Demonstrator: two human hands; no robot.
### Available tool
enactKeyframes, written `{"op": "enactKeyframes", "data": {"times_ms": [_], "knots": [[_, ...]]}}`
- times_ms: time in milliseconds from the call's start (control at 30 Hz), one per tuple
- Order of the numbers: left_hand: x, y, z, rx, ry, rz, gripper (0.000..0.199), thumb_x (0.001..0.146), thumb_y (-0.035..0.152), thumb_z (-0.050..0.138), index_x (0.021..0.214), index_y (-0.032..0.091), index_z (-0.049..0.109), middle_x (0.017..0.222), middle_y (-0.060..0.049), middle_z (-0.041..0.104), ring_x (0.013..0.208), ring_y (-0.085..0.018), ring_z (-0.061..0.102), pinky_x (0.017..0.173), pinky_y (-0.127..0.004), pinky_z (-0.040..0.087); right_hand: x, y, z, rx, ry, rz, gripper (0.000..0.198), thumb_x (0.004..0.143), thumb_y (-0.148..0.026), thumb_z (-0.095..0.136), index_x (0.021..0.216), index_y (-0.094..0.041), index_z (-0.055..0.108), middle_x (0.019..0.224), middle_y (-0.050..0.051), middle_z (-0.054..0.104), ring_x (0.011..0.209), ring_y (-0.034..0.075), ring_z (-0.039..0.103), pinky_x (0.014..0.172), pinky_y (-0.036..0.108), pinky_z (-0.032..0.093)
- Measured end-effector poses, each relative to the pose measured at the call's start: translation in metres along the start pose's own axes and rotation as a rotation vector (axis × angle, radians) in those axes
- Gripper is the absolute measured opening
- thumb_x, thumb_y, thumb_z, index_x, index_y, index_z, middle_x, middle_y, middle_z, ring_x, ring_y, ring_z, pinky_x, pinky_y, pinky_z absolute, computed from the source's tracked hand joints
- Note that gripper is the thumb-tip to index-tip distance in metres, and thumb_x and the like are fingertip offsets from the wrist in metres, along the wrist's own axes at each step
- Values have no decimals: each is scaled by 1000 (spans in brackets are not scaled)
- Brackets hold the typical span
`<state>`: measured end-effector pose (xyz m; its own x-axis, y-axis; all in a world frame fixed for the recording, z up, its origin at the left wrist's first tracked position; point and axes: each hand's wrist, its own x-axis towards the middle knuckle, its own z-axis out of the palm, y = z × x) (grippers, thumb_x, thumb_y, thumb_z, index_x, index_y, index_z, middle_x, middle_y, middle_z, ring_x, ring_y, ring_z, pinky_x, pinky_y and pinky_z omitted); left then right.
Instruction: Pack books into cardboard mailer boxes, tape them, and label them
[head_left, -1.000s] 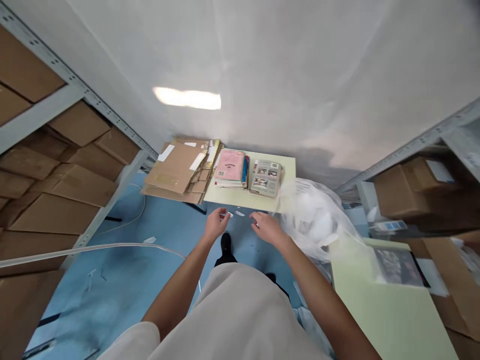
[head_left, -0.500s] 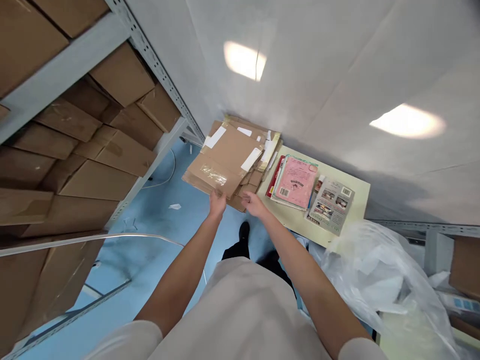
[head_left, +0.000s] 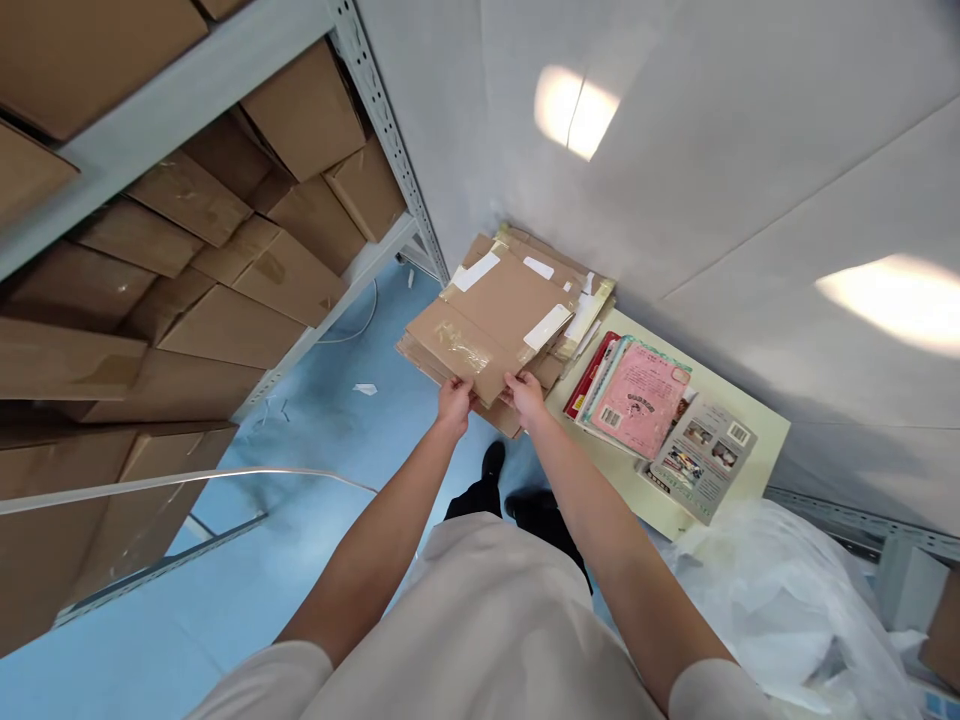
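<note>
A stack of flattened cardboard boxes (head_left: 499,310) lies at the far end of a pale yellow table, with clear tape and white labels on the top piece. My left hand (head_left: 454,405) grips the near edge of the top cardboard, thumb above and fingers underneath. At the near right corner, my right hand (head_left: 523,392) pinches the same piece. More flattened cardboard (head_left: 592,305) with yellowish tape sits beneath and behind it. To the right of the stack are a pink booklet (head_left: 637,400) on other booklets and a grey printed book (head_left: 705,455).
Shelving (head_left: 382,110) full of cardboard boxes (head_left: 232,325) stands at left. A white wall (head_left: 712,150) rises behind the table (head_left: 757,430). Clear plastic bags (head_left: 780,600) bulge at lower right. A white cable (head_left: 322,473) crosses the left side; a paper scrap (head_left: 365,389) lies on the blue floor.
My right hand has closed on the corner of the top cardboard, where its fingers were loose beside it. My left hand keeps hold of the edge. The view has shifted left.
</note>
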<state>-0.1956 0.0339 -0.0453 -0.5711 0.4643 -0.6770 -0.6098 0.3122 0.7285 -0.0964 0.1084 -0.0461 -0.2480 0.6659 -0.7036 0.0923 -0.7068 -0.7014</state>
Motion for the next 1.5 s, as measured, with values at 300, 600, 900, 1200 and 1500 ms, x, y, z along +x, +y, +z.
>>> {"op": "enactKeyframes", "data": {"times_ms": [300, 600, 900, 1200, 1500], "knots": [[23, 23, -43, -127, 350, 113, 21, 73, 38, 60, 81, 21, 50, 81, -3, 64, 77, -15, 64, 64, -27, 49, -46, 17, -10, -218, -125, 30, 14, 72, -20, 67, 74, -19, 53, 68, -1, 65, 58, 12, 62, 59, 27, 52], [25, 61, -94, -67, 369, 556, 16, 64, 27, 60, 77, 19, 57, 74, 3, 62, 68, -10, 58, 68, -22, 45, -79, -44, -70, -585, 78, -530, 32, 75, -32, 63, 103, -17, 63, 97, 8, 68, 89, 19, 63, 84, 38, 50], [-43, 68, -14, 92, -166, 687, 20, 60, 26, 63, 78, 19, 61, 62, 4, 54, 53, -8, 47, 53, -19, 36, -182, -55, -159, -100, 357, -755, 42, 79, -45, 59, 114, -21, 54, 108, 8, 66, 92, 17, 63, 79, 32, 50], [-192, -5, 129, 301, -814, 788, 50, 76, 44, 63, 121, 25, 50, 100, -5, 61, 84, -14, 61, 71, -24, 48, -351, 57, -309, 54, 917, -789, 27, 79, -43, 59, 93, -20, 56, 78, 0, 62, 68, 14, 56, 62, 26, 45], [-399, -154, 197, 597, -1198, 617, 54, 69, 43, 72, 114, 19, 53, 88, -3, 61, 82, -16, 60, 75, -28, 48, -514, 205, -376, 141, 1442, -805, 23, 83, -38, 57, 96, -19, 59, 82, 2, 60, 68, 13, 53, 61, 26, 42]]}}
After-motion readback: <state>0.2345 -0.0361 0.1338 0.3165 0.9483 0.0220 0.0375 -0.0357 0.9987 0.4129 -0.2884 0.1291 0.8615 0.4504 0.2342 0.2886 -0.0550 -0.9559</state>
